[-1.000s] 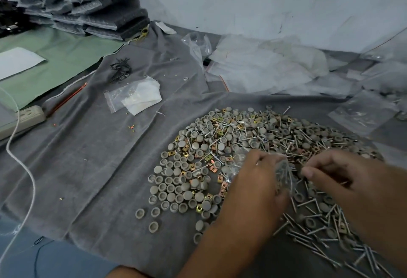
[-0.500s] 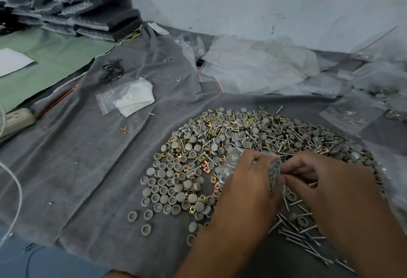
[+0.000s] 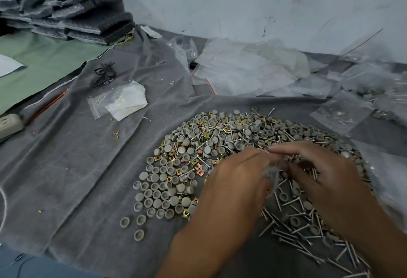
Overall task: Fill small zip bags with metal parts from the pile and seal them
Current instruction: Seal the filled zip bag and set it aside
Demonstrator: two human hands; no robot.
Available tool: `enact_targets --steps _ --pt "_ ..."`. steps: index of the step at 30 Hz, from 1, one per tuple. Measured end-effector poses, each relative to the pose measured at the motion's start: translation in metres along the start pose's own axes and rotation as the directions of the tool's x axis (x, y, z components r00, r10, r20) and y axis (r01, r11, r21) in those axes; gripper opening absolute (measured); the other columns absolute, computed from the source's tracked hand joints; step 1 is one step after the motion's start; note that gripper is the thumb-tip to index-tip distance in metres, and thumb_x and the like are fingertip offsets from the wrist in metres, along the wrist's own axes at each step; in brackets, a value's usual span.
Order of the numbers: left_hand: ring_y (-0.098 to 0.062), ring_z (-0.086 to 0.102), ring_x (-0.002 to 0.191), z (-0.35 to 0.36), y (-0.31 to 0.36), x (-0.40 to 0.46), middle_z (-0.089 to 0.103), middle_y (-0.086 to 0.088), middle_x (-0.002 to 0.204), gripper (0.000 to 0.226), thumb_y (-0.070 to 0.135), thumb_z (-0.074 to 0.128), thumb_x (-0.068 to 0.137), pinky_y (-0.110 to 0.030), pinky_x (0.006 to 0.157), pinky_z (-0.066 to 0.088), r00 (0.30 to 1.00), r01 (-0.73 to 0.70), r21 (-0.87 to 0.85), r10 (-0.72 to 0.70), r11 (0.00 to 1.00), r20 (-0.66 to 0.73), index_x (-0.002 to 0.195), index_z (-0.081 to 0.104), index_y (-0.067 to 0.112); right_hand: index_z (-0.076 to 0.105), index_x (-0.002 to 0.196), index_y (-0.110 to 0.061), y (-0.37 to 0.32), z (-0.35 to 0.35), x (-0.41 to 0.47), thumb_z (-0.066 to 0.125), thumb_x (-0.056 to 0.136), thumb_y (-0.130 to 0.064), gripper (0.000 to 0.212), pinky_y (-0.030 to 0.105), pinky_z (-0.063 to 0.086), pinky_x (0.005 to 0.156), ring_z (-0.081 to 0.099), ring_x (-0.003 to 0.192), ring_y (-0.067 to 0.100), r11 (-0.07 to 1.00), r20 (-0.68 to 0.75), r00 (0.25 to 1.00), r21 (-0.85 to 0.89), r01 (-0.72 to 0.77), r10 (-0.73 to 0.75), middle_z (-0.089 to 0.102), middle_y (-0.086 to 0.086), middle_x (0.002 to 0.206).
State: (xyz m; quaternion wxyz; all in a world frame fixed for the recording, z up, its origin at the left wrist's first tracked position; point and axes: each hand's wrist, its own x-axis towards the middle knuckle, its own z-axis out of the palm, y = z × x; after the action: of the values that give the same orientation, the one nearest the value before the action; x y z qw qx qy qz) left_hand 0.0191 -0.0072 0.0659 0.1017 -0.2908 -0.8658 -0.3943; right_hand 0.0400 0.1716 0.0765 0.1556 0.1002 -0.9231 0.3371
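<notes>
A wide pile of parts lies on the grey cloth: grey round caps, brass square clips and long silver screws. Above its near right side both hands meet. My left hand grips a small clear zip bag that hangs blurred between the hands with grey parts inside. My right hand pinches the bag's top edge with its fingertips, right against my left fingers. Most of the bag is hidden by the hands.
Empty zip bags are heaped at the back by the white wall, more at the right. A bag with white paper lies left of the pile. Black packed stacks stand far left, a power strip at the left edge.
My hands have closed together over the pile; my right hand moved left from the screws and now pinches the top of the bag that my left hand holds.
</notes>
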Motion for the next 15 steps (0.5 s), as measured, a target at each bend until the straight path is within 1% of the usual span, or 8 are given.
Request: enact_targets --steps 2,3,4,6,8,10,12,15 --pt "0.015 0.056 0.087 -0.011 -0.001 0.001 0.065 0.025 0.103 0.040 0.015 0.072 0.087 -0.004 0.076 0.046 0.999 0.022 -0.043 -0.023 0.999 -0.041 0.117 0.063 0.040 0.067 0.109 -0.046 -0.002 -0.002 0.001 0.057 0.098 -0.047 0.015 0.002 0.041 0.081 0.063 0.100 -0.010 0.999 -0.065 0.998 0.050 0.001 0.002 0.067 -0.033 0.107" --pt "0.015 0.058 0.085 -0.015 -0.001 0.001 0.064 0.028 0.100 0.040 0.018 0.073 0.087 -0.004 0.070 0.048 0.995 0.057 -0.101 -0.065 0.993 -0.073 0.116 0.061 0.043 0.068 0.106 -0.046 -0.003 -0.003 0.001 0.056 0.097 -0.049 0.015 0.002 0.042 0.078 0.064 0.097 -0.008 0.997 -0.106 0.994 0.081 0.007 0.002 0.068 -0.031 0.105" --pt "0.012 0.061 0.082 -0.017 -0.002 0.001 0.064 0.029 0.098 0.041 0.020 0.076 0.085 -0.008 0.064 0.050 0.987 0.094 -0.181 -0.115 0.979 -0.109 0.113 0.059 0.045 0.068 0.104 -0.045 -0.004 -0.003 0.001 0.057 0.095 -0.048 0.015 0.001 0.043 0.076 0.066 0.093 -0.006 0.992 -0.147 0.989 0.123 0.013 0.006 0.069 -0.030 0.101" --pt "-0.003 0.067 0.072 -0.020 -0.003 0.001 0.068 0.024 0.094 0.040 0.019 0.080 0.083 -0.023 0.051 0.055 0.961 0.142 -0.378 -0.219 0.915 -0.168 0.105 0.058 0.044 0.070 0.100 -0.043 -0.005 -0.003 0.001 0.061 0.094 -0.046 0.011 0.003 0.045 0.072 0.068 0.089 -0.003 0.974 -0.191 0.981 0.227 0.004 0.041 0.072 -0.025 0.096" --pt "-0.010 0.070 0.073 -0.022 -0.005 0.003 0.072 0.016 0.098 0.036 0.017 0.082 0.081 -0.033 0.054 0.058 0.937 0.160 -0.542 -0.300 0.825 -0.180 0.097 0.059 0.039 0.072 0.098 -0.041 -0.005 -0.001 0.000 0.062 0.094 -0.043 0.011 0.006 0.048 0.071 0.069 0.088 0.000 0.953 -0.181 0.981 0.303 -0.012 0.069 0.073 -0.020 0.095" --pt "-0.011 0.071 0.080 -0.024 -0.007 0.004 0.073 0.010 0.102 0.032 0.018 0.084 0.078 -0.031 0.066 0.059 0.921 0.174 -0.650 -0.356 0.739 -0.159 0.092 0.061 0.035 0.073 0.097 -0.038 -0.005 0.000 0.000 0.064 0.095 -0.039 0.010 0.011 0.051 0.072 0.069 0.088 0.004 0.933 -0.145 0.985 0.359 -0.039 0.097 0.074 -0.015 0.093" --pt "-0.012 0.072 0.080 -0.024 -0.009 0.006 0.074 0.005 0.101 0.024 0.026 0.081 0.077 -0.029 0.071 0.060 0.909 0.188 -0.722 -0.397 0.666 -0.129 0.092 0.063 0.029 0.073 0.095 -0.034 -0.007 0.003 -0.001 0.061 0.090 -0.035 0.014 0.012 0.052 0.070 0.070 0.084 0.007 0.914 -0.133 0.984 0.401 -0.059 0.122 0.075 -0.011 0.089" --pt "-0.004 0.071 0.077 -0.027 -0.009 0.006 0.075 0.003 0.099 0.023 0.047 0.074 0.083 -0.016 0.065 0.055 0.917 0.223 -0.746 -0.395 0.627 -0.057 0.095 0.068 0.028 0.073 0.094 -0.031 -0.009 0.008 -0.001 0.058 0.090 -0.033 0.016 0.013 0.054 0.066 0.070 0.077 0.008 0.882 -0.167 0.972 0.466 -0.072 0.168 0.075 -0.007 0.085"
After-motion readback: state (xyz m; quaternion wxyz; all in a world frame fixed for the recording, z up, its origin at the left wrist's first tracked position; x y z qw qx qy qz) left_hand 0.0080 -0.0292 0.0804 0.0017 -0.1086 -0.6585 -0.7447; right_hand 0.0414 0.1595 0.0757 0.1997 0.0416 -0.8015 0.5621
